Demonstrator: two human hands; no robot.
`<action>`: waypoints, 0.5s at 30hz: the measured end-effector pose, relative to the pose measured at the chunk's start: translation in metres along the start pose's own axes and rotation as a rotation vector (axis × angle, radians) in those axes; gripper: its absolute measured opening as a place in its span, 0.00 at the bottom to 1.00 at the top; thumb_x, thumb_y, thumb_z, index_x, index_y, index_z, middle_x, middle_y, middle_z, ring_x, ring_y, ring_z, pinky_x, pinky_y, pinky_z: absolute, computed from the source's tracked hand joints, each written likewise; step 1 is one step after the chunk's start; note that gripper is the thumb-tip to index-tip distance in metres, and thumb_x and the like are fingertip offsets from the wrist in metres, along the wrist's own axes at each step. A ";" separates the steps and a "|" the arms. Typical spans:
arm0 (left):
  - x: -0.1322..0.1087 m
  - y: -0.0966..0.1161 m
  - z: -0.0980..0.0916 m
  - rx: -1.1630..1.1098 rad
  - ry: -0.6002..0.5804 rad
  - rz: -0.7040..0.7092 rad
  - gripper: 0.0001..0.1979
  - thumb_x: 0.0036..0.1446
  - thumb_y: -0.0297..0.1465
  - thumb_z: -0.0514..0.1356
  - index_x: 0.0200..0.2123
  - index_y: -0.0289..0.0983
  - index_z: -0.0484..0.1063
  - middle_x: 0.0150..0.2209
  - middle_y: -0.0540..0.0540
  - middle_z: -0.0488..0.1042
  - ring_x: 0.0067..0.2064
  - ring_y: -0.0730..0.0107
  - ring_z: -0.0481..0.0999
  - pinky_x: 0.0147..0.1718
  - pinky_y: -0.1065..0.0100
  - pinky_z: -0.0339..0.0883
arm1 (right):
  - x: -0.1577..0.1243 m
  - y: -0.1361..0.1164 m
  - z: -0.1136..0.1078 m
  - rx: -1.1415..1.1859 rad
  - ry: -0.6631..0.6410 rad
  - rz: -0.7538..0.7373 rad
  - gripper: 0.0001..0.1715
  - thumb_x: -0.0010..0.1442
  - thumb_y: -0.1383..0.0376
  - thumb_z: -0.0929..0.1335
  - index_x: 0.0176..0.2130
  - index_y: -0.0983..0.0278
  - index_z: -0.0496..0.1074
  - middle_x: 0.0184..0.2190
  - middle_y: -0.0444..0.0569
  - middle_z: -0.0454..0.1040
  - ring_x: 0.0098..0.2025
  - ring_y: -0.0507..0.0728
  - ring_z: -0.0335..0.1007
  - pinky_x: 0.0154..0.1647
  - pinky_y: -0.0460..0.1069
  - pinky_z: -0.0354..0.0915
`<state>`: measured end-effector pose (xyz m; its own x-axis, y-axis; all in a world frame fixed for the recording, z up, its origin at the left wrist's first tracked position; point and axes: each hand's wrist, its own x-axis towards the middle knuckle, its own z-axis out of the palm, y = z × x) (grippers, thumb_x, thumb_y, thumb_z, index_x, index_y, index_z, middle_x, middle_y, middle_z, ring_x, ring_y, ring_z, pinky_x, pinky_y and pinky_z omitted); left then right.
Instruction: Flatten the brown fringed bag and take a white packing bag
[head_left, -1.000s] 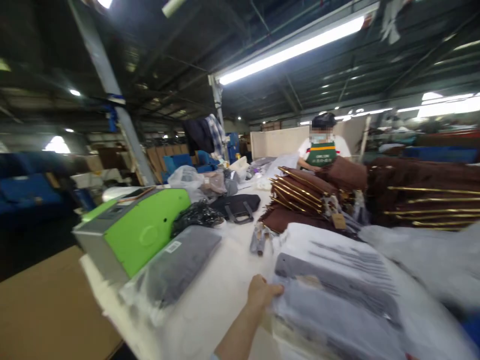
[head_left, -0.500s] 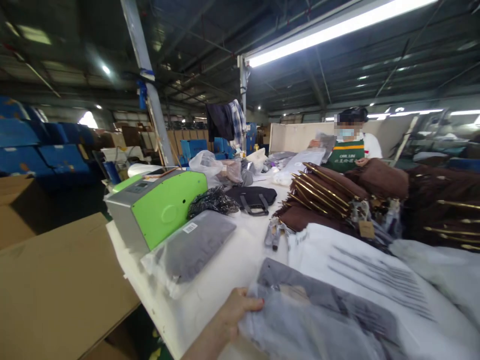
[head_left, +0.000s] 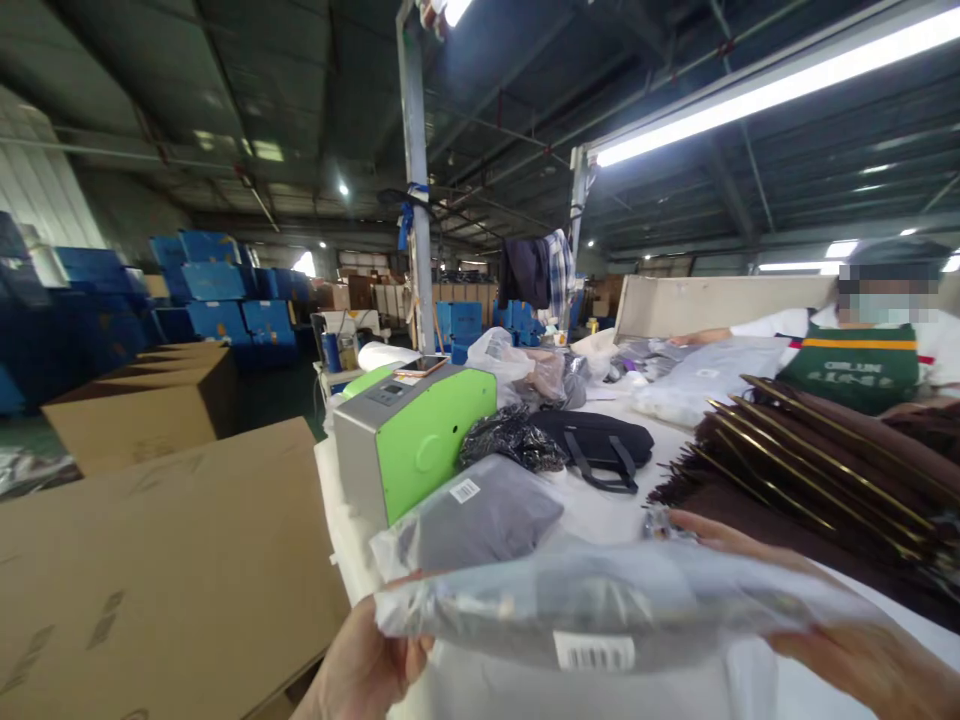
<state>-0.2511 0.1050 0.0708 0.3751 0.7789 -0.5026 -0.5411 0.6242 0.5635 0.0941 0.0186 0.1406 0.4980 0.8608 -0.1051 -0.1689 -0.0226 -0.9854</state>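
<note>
I hold a clear plastic bag with a folded grey garment (head_left: 600,605) flat in the air, close to the camera; a barcode label shows on its near edge. My left hand (head_left: 367,665) grips the bag's left end from below, fingers closed on it. My right hand (head_left: 847,625) holds the right end, fingers stretched along the far side and thumb under it. Beyond it lies another bagged grey garment (head_left: 480,515) on the white table (head_left: 600,510).
A green and grey machine (head_left: 409,435) stands at the table's left end. A black bag (head_left: 600,440) and stacked brown items with gold trim (head_left: 825,470) lie further back. A person in a green apron (head_left: 855,355) works opposite. Cardboard boxes (head_left: 150,560) stand to my left.
The bagged grey garment has been lifted off the pile and brought up before the camera. My right hand has come into view on it. My view has swung left.
</note>
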 end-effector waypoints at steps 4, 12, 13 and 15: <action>0.024 0.027 -0.010 -0.276 0.084 0.120 0.22 0.62 0.26 0.47 0.56 0.16 0.53 0.32 0.27 0.75 0.29 0.62 0.78 0.27 0.72 0.74 | 0.062 0.003 0.079 0.155 -0.091 0.068 0.08 0.60 0.66 0.58 0.34 0.65 0.65 0.33 0.54 0.77 0.41 0.52 0.74 0.45 0.47 0.68; 0.079 0.042 -0.043 -0.306 0.194 0.043 0.27 0.58 0.21 0.51 0.59 0.18 0.47 0.45 0.24 0.70 0.39 0.53 0.78 0.31 0.64 0.76 | 0.080 0.141 0.151 -0.295 -0.251 -0.010 0.24 0.43 0.57 0.69 0.40 0.67 0.69 0.45 0.60 0.72 0.52 0.65 0.65 0.53 0.58 0.61; 0.081 0.041 -0.047 -0.259 0.206 0.068 0.26 0.58 0.22 0.52 0.58 0.21 0.49 0.45 0.26 0.71 0.40 0.53 0.77 0.31 0.63 0.76 | 0.073 0.155 0.148 -0.353 -0.248 -0.053 0.23 0.45 0.57 0.67 0.40 0.67 0.70 0.46 0.59 0.71 0.52 0.65 0.64 0.52 0.57 0.61; 0.084 0.033 -0.054 -0.113 0.212 0.170 0.23 0.59 0.26 0.52 0.57 0.27 0.56 0.44 0.33 0.73 0.40 0.55 0.77 0.32 0.62 0.76 | 0.055 0.174 0.132 -0.477 -0.218 -0.126 0.20 0.48 0.59 0.65 0.41 0.66 0.70 0.44 0.56 0.72 0.49 0.63 0.66 0.49 0.56 0.62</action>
<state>-0.2778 0.1880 0.0121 0.1130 0.8342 -0.5398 -0.6678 0.4660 0.5804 -0.0199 0.1286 -0.0188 0.2932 0.9561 -0.0016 0.3116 -0.0971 -0.9452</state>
